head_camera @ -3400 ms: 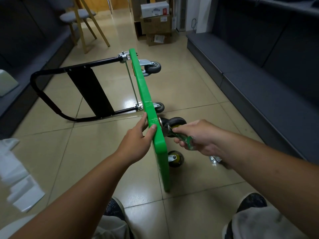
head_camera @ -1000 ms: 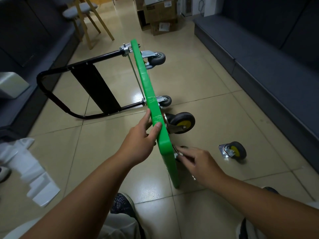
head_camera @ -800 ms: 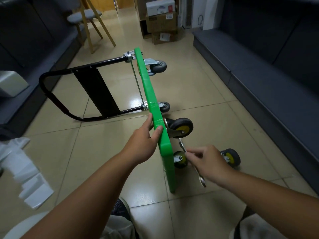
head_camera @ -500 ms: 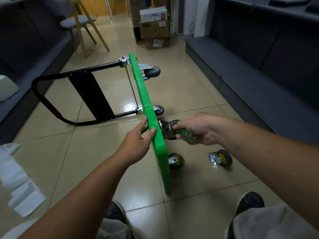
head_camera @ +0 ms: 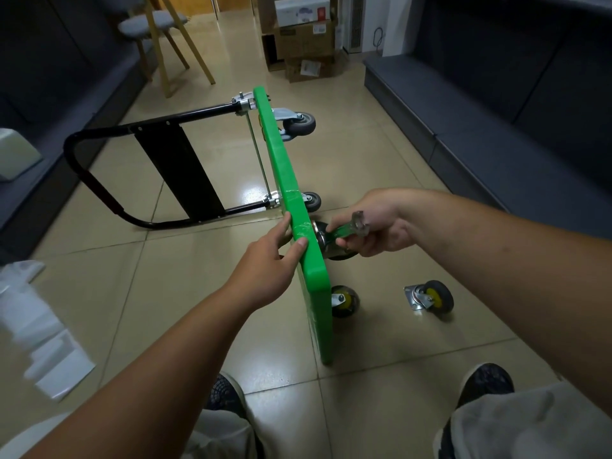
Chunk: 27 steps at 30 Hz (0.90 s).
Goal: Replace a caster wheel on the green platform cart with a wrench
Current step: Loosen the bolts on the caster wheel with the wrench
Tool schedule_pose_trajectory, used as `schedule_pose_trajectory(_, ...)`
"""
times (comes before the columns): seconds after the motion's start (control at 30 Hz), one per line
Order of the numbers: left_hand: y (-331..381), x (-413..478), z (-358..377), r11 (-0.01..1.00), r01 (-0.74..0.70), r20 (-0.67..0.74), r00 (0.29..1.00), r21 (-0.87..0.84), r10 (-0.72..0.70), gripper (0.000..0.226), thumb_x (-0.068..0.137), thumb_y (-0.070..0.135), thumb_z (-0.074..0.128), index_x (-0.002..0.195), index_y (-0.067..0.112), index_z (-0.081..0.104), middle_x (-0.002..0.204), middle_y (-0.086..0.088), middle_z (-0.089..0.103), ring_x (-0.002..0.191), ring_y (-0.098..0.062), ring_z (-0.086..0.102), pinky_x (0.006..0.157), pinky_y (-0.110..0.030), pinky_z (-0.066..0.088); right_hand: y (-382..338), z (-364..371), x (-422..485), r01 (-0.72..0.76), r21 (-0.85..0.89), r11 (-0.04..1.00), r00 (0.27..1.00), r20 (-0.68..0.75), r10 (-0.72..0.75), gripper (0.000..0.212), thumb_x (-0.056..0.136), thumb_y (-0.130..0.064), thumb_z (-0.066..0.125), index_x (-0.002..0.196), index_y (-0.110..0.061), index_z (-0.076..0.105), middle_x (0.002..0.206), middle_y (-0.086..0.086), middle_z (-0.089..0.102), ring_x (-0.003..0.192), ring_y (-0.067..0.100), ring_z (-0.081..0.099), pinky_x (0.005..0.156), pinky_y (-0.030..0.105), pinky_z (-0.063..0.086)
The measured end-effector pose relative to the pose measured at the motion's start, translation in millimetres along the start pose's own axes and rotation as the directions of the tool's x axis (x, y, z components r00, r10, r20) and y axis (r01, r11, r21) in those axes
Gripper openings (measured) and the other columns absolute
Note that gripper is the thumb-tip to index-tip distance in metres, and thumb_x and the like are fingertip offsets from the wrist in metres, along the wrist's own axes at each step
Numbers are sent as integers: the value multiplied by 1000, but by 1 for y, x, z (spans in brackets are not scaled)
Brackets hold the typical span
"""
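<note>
The green plastic platform cart [head_camera: 299, 223] stood on its long edge on the tiled floor, wheels facing right. The left hand [head_camera: 265, 265] gripped its top edge. The right hand [head_camera: 377, 226] clasped a green-handled metal wrench [head_camera: 344, 230] against the underside. A loose yellow-hubbed caster wheel [head_camera: 430, 297] lay near, to the right.

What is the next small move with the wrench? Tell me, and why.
Probably turn the wrench a short stroke: the right hand grips it against the mounted caster, the left hand steadies the green platform, a loose caster lies on the floor.
</note>
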<state>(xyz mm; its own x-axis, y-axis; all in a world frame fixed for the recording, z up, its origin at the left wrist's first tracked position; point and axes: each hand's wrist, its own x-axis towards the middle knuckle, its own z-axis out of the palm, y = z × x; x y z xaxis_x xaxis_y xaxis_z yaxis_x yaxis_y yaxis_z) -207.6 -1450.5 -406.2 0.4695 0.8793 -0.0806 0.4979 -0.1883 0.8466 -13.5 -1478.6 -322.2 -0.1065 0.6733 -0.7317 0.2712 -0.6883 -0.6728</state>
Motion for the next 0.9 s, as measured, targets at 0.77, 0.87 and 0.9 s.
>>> schedule_pose_trajectory(0.77,4,-4,2,1000,0,-9,1000,-31,-1,70,99,53,55,160,47,22,152,7,54,111,-12,70,99,-51,57,70,39,8,373,-46,927,845,-394,-360,12,96,-18,66,96,-16,77,87,9,77,74,18,73,61,25,58)
schedule_pose_trajectory(0.87,4,-3,3,999,10,-13,1000,-51,-11,78,88,61,53,160,47,25,149,7,57,108,-11,72,97,-51,58,91,44,25,492,-89,866,760,-441,-477,17,97,-20,65,108,-16,77,91,-2,78,82,8,73,67,19,57)
schedule_pose_trajectory(0.9,3,-3,3,999,15,-14,1000,-49,-16,77,89,60,53,160,47,25,148,7,58,106,-11,72,97,-51,58,96,47,31,527,-92,845,738,-444,-509,20,97,-20,66,112,-14,76,92,-5,78,81,4,72,67,18,55)
